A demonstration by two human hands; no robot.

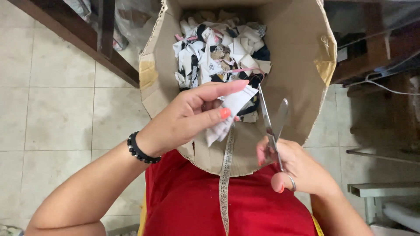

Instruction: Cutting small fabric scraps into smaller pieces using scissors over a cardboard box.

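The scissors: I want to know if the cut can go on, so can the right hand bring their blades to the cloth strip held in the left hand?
Probably yes. The right hand holds the scissors with blades open right beside the cloth strip pinched in the left hand, and nothing lies between them.

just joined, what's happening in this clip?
A person seen from a head camera is cutting fabric over a cardboard box. The left hand pinches a small white fabric strip between thumb and fingers, above the box opening. The right hand holds a pair of scissors, blades open and pointing up beside the strip, not yet closed on it. The box already holds a pile of fabric scraps. A measuring tape hangs down over the red garment.
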